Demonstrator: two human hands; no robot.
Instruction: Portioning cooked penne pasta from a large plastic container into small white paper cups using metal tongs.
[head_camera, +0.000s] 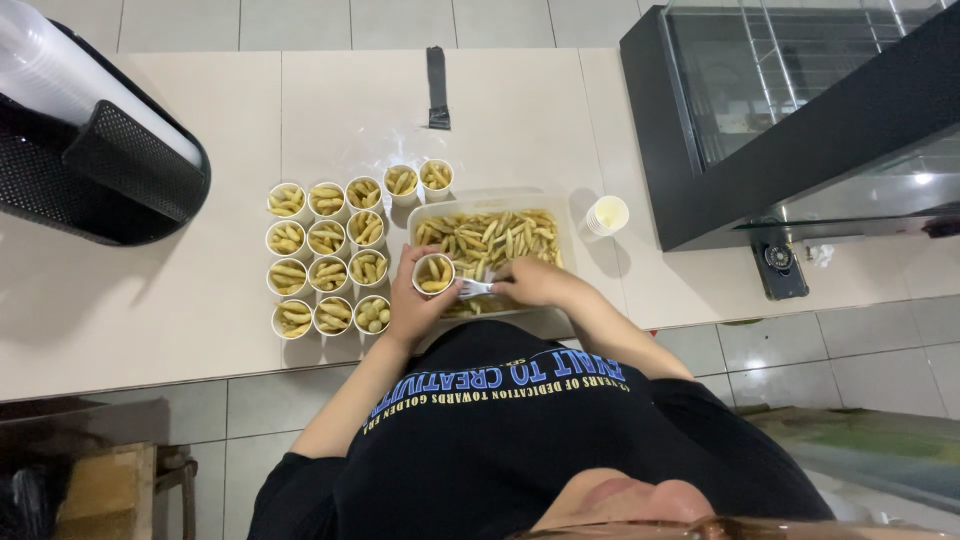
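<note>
My left hand (413, 303) holds a small white paper cup (433, 273) part filled with yellow fried sticks, at the near left edge of a clear plastic tub (492, 198) of the same sticks. My right hand (535, 283) grips a clear plastic fork (474, 288) whose tip points into the tub just beside the cup. Left of the tub stand several filled white cups (328, 258) in rows on the beige counter (180, 300).
A stack of empty white cups (607, 215) lies right of the tub. A black mesh holder with clear lids (90, 130) sits at far left. A dark glass display case (800, 110) fills the right. A black strip (438, 88) lies at the back.
</note>
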